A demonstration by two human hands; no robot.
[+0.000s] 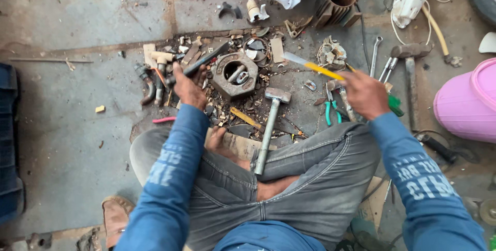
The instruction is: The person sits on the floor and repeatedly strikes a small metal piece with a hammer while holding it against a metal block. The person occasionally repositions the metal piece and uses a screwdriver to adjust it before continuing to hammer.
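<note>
While sitting cross-legged on the floor (67, 127), the person is picking tools.
Left hand (188, 86) is gripping a dark bar (206, 58); right hand (366, 94) is holding a yellow-handled tool (315, 67), likely bound for the metal housing (235, 74).

pink tub (467, 109) cut off at right edge; yellow-handled tool (314, 67) motion-blurred; left hand (188, 88) hides dark bar's end.

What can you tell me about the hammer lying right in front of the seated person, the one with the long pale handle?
The hammer has a blocky grey metal head with a worn, dusty look and a long, pale, tube-like handle that appears to be metal. It lies flat on the littered concrete floor, head away from the person, handle slanting back so its end rests against the grey trousers. Scraps and debris surround the head. Neither hand touches it: the left hand grips a dark bar, the right hand a yellow-handled tool.
</note>
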